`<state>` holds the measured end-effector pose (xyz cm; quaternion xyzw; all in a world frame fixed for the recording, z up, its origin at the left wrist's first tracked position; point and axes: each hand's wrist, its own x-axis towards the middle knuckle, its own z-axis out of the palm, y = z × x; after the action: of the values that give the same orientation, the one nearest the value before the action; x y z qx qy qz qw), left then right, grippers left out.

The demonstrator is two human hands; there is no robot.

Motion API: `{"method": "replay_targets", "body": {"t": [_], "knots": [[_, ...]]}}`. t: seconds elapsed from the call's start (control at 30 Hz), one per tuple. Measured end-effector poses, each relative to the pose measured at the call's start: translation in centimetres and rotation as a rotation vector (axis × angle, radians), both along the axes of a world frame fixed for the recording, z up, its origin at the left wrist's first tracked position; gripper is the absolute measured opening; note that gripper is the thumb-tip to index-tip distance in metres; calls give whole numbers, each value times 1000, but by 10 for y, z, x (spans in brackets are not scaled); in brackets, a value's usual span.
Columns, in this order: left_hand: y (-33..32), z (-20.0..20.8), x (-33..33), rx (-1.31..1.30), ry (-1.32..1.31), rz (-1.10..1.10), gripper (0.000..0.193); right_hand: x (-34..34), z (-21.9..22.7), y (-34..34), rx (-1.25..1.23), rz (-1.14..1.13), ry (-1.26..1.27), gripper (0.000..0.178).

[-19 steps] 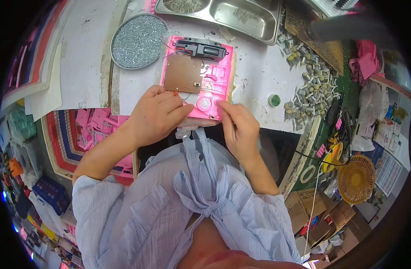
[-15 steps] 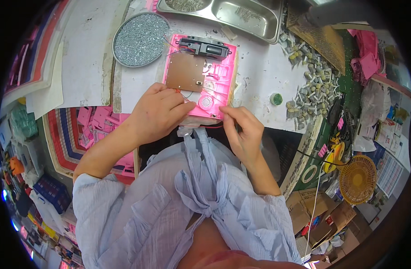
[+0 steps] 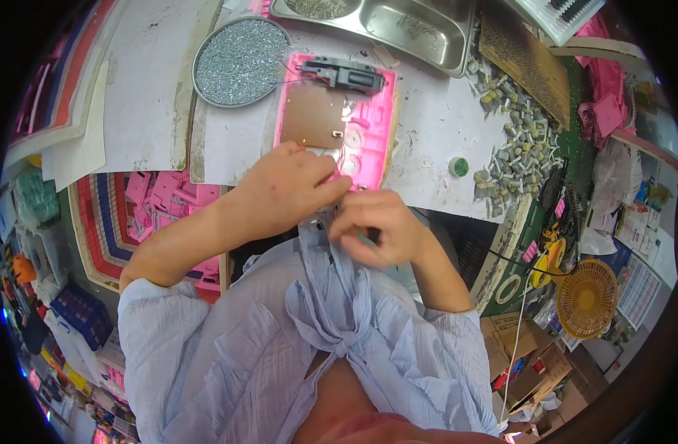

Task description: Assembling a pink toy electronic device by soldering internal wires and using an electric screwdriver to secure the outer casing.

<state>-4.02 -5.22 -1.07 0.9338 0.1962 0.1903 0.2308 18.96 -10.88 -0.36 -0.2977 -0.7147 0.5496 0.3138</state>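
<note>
Held the left hand [image 3: 291,185] curled over the near left corner of the pink case [image 3: 382,122], at the counter's [image 3: 435,126] near edge, and the right hand [image 3: 390,222] bent just beside, too blurred to tell whether pinching anything. Had red wires [image 3: 340,157] just beyond, so probably risked tearing one loose by tugging too hard. Saw the board [image 3: 313,115] and black module [image 3: 344,74] farther up the case, then screws [image 3: 239,63] to the left and grey parts [image 3: 518,148] to the right.

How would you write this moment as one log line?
left hand: at near edge of pink case; right hand: curled, grip unclear; brown board: in case; round dish: left of case
</note>
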Motion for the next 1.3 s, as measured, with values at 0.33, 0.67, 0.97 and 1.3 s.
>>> {"method": "replay_targets", "body": {"t": [0.33, 0.67, 0.97, 1.3], "knots": [[-8, 2, -5, 27, -47, -96, 38, 24, -2, 43, 567, -419, -511, 31], [-22, -22, -59, 34, -47, 384, 16, -27, -6, 23, 627, -252, -554, 34], [-80, -49, -59, -190, 216, 281, 17, -71, -19, 15, 653, -253, -565, 33], [-8, -20, -70, -349, -149, 260, 18, -79, -23, 19, 689, -311, -646, 22]]}}
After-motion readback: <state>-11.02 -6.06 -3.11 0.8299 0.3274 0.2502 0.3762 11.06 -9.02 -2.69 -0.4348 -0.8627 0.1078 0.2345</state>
